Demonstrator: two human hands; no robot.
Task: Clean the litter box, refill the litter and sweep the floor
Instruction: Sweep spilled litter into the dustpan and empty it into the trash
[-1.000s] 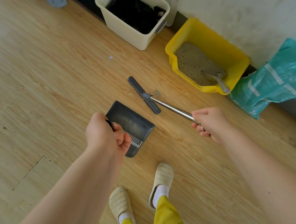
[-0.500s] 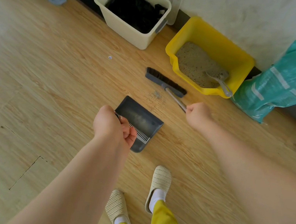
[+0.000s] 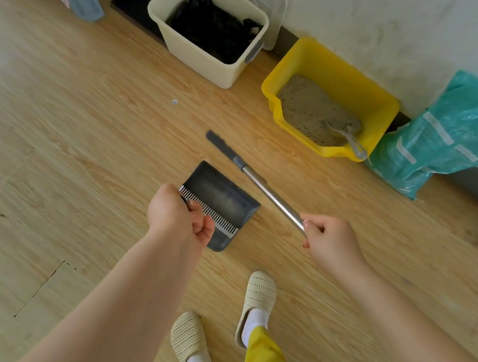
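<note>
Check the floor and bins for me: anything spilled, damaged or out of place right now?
One small pale scrap lies loose on the wood floor, left of the broom head and well outside the dustpan. The scoop sits in the yellow litter box, handle over the rim. Nothing looks damaged.

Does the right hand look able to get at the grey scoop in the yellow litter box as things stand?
Probably not yet: the right hand grips the broom handle; the scoop lies uncovered.
</note>
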